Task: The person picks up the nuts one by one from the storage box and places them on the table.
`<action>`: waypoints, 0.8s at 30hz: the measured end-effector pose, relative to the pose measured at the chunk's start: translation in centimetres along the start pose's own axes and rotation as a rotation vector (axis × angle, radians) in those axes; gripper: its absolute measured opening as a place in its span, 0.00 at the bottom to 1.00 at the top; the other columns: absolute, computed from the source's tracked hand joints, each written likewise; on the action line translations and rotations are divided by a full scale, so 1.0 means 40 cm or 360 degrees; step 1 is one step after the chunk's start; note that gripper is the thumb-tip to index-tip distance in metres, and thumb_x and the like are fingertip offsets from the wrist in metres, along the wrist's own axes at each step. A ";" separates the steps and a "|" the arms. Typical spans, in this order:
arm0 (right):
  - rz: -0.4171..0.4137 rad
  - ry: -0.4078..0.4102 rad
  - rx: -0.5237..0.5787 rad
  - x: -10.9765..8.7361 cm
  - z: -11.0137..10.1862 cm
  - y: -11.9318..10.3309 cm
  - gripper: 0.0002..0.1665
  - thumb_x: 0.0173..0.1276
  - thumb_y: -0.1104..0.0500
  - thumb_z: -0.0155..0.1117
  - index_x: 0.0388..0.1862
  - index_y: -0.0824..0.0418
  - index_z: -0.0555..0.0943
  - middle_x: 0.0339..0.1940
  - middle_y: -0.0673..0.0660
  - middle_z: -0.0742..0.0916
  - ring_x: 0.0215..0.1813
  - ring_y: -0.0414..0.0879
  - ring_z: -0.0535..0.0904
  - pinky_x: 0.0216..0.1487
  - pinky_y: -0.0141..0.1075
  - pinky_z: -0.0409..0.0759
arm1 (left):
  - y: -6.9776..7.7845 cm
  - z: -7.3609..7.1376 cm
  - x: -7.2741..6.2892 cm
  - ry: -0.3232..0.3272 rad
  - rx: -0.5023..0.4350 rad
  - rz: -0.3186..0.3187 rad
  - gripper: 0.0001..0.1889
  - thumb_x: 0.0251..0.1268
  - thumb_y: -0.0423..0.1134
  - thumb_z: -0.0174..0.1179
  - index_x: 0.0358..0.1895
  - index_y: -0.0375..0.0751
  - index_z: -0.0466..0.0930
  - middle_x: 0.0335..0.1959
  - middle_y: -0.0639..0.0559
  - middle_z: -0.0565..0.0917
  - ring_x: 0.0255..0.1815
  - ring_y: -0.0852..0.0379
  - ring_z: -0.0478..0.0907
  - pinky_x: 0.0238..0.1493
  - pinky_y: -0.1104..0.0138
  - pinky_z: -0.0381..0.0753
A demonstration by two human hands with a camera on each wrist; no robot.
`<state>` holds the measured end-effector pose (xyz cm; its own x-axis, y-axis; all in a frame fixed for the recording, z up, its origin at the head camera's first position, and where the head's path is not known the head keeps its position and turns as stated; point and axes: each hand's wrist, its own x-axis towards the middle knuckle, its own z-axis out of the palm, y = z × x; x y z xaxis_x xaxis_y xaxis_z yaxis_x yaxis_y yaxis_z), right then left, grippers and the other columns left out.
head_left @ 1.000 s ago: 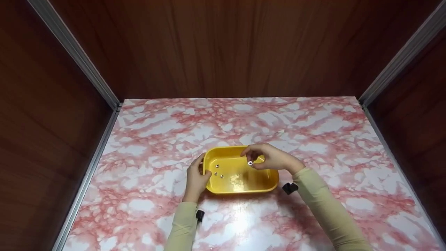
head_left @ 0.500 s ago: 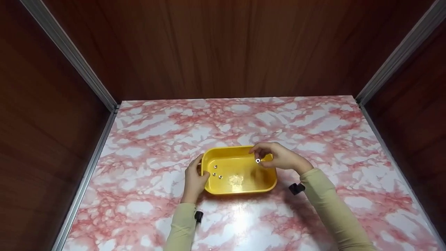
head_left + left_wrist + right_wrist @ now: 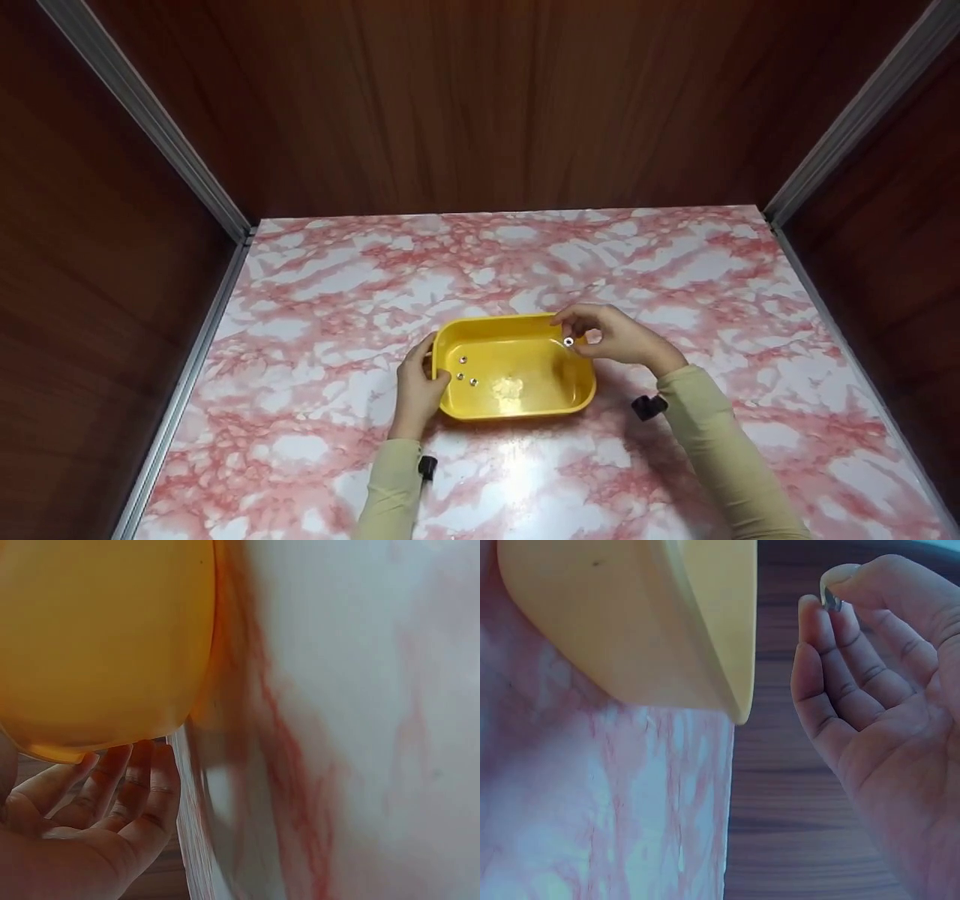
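We are pinching a metal ring (image 3: 568, 342) in our right hand's (image 3: 619, 339) fingers above the yellow tub's (image 3: 517, 360) right end, gripping its left end with our left hand (image 3: 418, 388), and risking a drop if that hold is slipping.

There are two hands (image 3: 418, 386) (image 3: 621, 337), one tray (image 3: 514, 415), four small silvery pieces (image 3: 463, 360) (image 3: 460, 376) (image 3: 473, 382) (image 3: 568, 342), two wrist cameras (image 3: 427, 468) (image 3: 649, 407) and one table (image 3: 330, 277).

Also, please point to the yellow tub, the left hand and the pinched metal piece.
Yellow tub (image 3: 522, 366), head view: bare floor.
Left hand (image 3: 419, 385), head view: near the thumb's base.
Pinched metal piece (image 3: 831, 600), right wrist view: its visible side.
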<state>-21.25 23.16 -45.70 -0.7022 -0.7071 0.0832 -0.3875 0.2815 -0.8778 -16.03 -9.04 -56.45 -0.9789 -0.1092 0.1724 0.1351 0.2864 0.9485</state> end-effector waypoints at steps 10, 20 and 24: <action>-0.0041 0.0103 -0.0071 -0.038 -0.005 0.046 0.23 0.60 0.75 0.61 0.54 0.63 0.77 0.39 0.63 0.81 0.42 0.56 0.77 0.45 0.46 0.79 | -0.004 0.001 -0.003 -0.0011 -0.0005 -0.0019 0.35 0.46 0.16 0.55 0.65 0.31 0.69 0.50 0.31 0.76 0.40 0.40 0.80 0.37 0.64 0.83; 0.0050 0.0167 -0.0044 -0.060 -0.017 0.098 0.24 0.58 0.75 0.63 0.54 0.64 0.77 0.41 0.68 0.81 0.44 0.60 0.77 0.49 0.53 0.76 | -0.001 -0.001 -0.003 -0.0029 -0.0029 -0.0056 0.35 0.47 0.16 0.55 0.66 0.31 0.68 0.54 0.36 0.76 0.41 0.41 0.80 0.35 0.65 0.83; 0.0059 0.0215 -0.0077 -0.065 -0.027 0.126 0.22 0.59 0.71 0.67 0.53 0.64 0.78 0.40 0.62 0.82 0.44 0.55 0.78 0.49 0.49 0.77 | -0.002 0.000 0.000 -0.0019 -0.0023 -0.0070 0.35 0.47 0.17 0.55 0.66 0.33 0.68 0.53 0.36 0.76 0.41 0.41 0.80 0.34 0.65 0.83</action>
<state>-22.02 27.13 -49.81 -0.7893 -0.6029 0.1164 -0.3856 0.3392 -0.8581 -16.05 -9.07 -56.52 -0.9857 -0.1100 0.1276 0.0942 0.2680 0.9588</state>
